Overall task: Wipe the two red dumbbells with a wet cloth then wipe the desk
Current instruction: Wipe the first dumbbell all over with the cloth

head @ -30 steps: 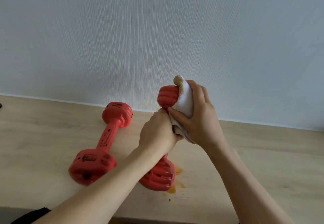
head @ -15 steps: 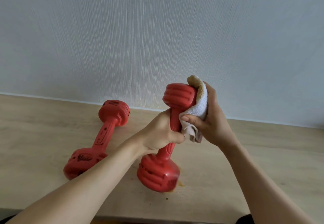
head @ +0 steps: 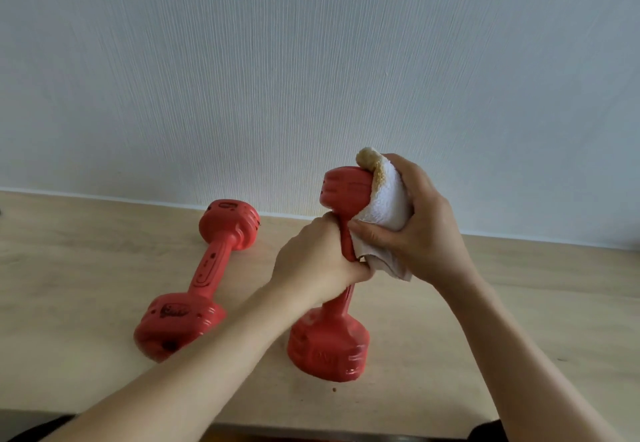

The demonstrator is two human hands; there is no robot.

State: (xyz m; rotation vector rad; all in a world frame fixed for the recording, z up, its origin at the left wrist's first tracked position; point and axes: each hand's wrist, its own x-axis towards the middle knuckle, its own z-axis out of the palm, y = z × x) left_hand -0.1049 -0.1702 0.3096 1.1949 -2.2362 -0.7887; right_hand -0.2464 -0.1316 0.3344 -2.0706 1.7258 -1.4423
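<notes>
An upright glossy red plastic dumbbell [head: 329, 344] is gripped by the left hand [head: 311, 261]; a stained white terry cloth [head: 384, 202] is clutched against its top by the right hand [head: 419, 227].

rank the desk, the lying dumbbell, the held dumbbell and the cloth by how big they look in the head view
1. desk, by far the largest.
2-3. lying dumbbell and held dumbbell: they look alike; the held one is nearer and partly hidden by the left hand, so no ranking.
4. cloth, bunched in the right hand, smallest.

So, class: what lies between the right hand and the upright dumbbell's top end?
The white cloth, pressed by the right hand against the upright dumbbell, head view.
</notes>
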